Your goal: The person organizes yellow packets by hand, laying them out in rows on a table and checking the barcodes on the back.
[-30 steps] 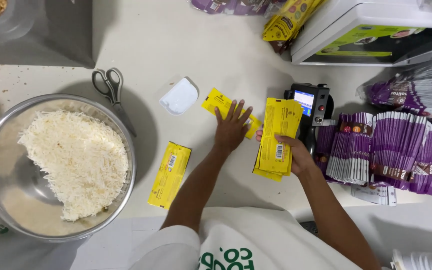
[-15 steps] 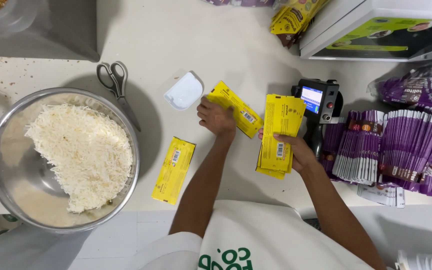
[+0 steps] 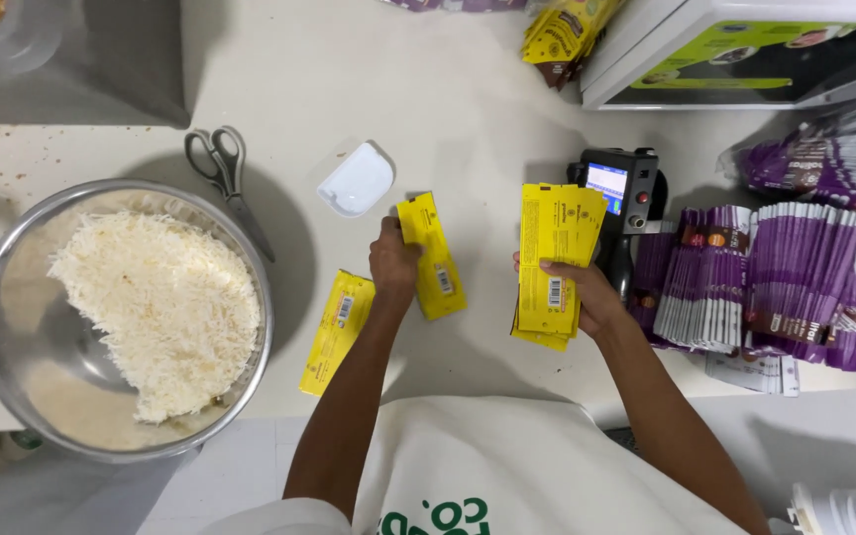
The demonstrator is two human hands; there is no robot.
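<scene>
My left hand (image 3: 393,266) grips a single flat yellow pouch (image 3: 433,256) by its left edge, just above the white counter. Another yellow pouch (image 3: 338,331) lies flat on the counter to the left of that forearm. In my right hand (image 3: 585,295) is a stack of yellow pouches (image 3: 552,263), held upright by its lower right side. Just behind the stack stands a black handheld printer (image 3: 622,193) with a small lit screen.
A steel bowl (image 3: 12,396) of white shredded flakes sits on a scale at the left. Scissors (image 3: 225,173) and a white plastic scoop (image 3: 356,181) lie behind the pouches. Rows of purple pouches (image 3: 785,282) fill the right side. A white box (image 3: 725,50) and more yellow packets (image 3: 562,35) are at the back.
My left hand took the single yellow pouch off the counter and drew it back towards me. The stack in my right hand stayed about where it was.
</scene>
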